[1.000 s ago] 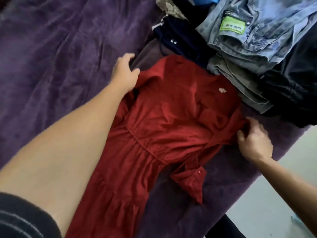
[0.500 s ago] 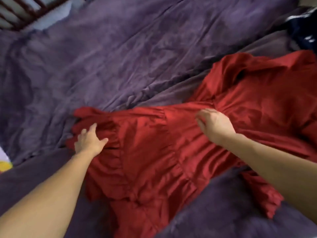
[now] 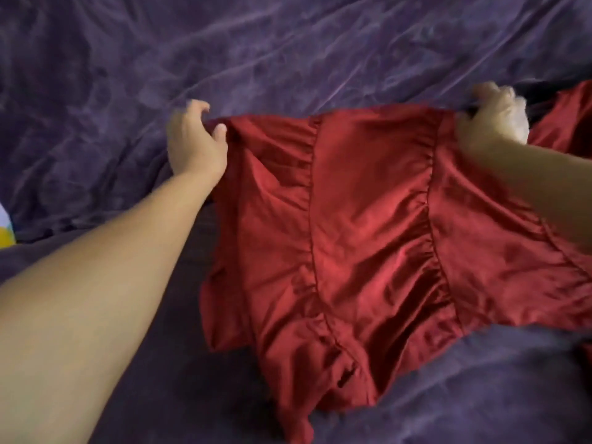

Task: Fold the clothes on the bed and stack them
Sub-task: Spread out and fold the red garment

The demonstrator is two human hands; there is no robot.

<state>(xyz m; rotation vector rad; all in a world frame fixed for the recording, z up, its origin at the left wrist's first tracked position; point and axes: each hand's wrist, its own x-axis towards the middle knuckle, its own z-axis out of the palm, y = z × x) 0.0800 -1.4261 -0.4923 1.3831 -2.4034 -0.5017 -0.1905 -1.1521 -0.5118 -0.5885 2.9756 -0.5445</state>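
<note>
The only camera sits on my head, wide-angled, looking forward and down across the purple bedcover [image 3: 288, 43], which fills the frame edge to edge. It is close: my left forearm [image 3: 96, 283] comes in large from the lower left corner to my left hand [image 3: 192, 142], my right hand [image 3: 490, 120] enters from the right edge, blurred, and the red dress [image 3: 368, 235] between them fills the middle.

No legible text or label on red dress [image 3: 368, 235] or bedcover [image 3: 288, 52].
</note>
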